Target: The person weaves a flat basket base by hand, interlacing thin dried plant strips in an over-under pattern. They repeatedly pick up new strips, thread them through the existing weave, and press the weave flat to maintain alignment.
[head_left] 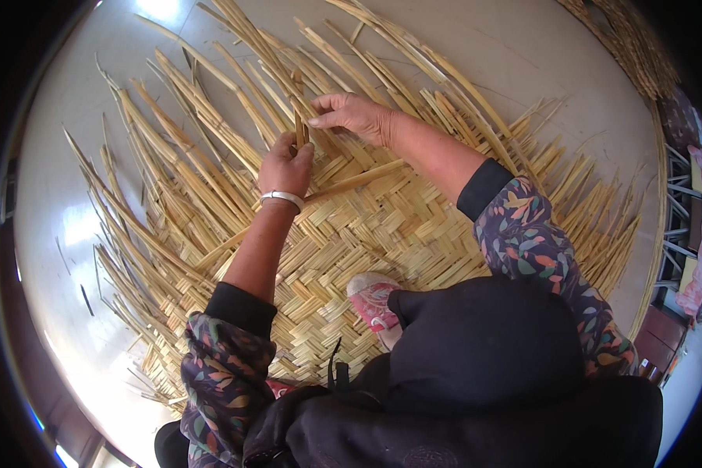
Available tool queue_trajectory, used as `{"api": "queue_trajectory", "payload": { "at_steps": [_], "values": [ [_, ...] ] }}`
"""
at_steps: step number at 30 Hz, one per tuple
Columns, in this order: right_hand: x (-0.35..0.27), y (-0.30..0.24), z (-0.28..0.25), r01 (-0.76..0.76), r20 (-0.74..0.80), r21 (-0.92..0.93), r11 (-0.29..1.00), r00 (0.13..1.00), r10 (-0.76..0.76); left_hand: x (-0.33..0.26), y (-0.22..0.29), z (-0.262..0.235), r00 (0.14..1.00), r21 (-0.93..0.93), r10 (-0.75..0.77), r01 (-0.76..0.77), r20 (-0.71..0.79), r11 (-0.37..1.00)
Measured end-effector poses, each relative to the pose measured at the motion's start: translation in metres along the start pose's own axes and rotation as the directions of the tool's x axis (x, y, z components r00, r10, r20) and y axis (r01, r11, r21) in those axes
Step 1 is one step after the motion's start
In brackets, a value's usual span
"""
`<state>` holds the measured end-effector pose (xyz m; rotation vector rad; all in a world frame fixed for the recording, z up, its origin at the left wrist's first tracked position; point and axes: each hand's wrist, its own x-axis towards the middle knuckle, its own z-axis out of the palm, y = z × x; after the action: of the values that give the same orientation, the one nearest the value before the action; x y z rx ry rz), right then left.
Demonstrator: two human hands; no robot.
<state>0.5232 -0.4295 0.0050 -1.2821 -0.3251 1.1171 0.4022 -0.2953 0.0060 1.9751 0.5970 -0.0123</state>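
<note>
Dark trousers [476,351] fill the bottom of my view, with a pink shoe [373,300] planted on the woven mat [382,234] just ahead of them. Both forearms come up from patterned sleeves [534,249] toward the mat's unfinished far edge. I see the left hand [286,168], a pale bracelet [281,197] at its wrist, closed around an upright strip [299,129], thumb and fingers pinching it near its base. My right hand [355,115] lies just beyond, palm down and fingers together, fingertips touching the top of that same strip while the hand presses on the loose strips [210,125] fanning outward. The mat lies flat on a pale, glossy floor [522,54], its centre tightly plaited in a herringbone pattern, its ends splayed all round. More reed bundles [639,47] lie at the upper right.
</note>
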Motion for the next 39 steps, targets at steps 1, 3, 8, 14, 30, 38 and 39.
{"api": "queue_trajectory", "payload": {
  "at_steps": [1, 3, 8, 14, 30, 38, 39],
  "values": [
    [-0.002, -0.003, 0.000, -0.017, -0.001, -0.007, 1.000, 1.000, 0.017, 0.004, -0.001, -0.001, 0.998, -0.013, -0.023, 0.024, 0.063, 1.000],
    [-0.005, -0.009, 0.000, -0.051, 0.001, -0.019, 0.999, 0.999, 0.051, 0.008, -0.002, -0.004, 0.990, -0.046, -0.065, 0.072, 0.122, 0.996],
    [-0.014, -0.042, -0.004, -0.068, -0.096, -0.416, 0.907, 0.995, 0.030, 0.013, 0.000, -0.008, 0.970, -0.116, -0.108, 0.135, 0.216, 0.984],
    [-0.017, -0.072, -0.032, -0.256, -0.381, -0.752, 0.608, 0.921, -0.084, 0.012, -0.007, -0.014, 0.982, -0.171, -0.093, 0.122, 0.167, 0.978],
    [0.036, -0.043, -0.061, -0.190, -0.224, -0.348, 0.918, 0.968, 0.116, 0.006, -0.002, -0.015, 0.979, -0.241, -0.047, 0.095, 0.196, 0.966],
    [0.032, -0.044, -0.069, -0.177, -0.166, -0.139, 0.974, 0.974, 0.154, 0.004, 0.002, -0.015, 0.973, -0.354, -0.089, 0.162, 0.214, 0.921],
    [0.031, -0.043, -0.068, -0.150, -0.165, -0.145, 0.978, 0.978, 0.126, 0.006, -0.001, -0.014, 0.975, -0.352, -0.091, 0.160, 0.205, 0.922]
  ]
}}
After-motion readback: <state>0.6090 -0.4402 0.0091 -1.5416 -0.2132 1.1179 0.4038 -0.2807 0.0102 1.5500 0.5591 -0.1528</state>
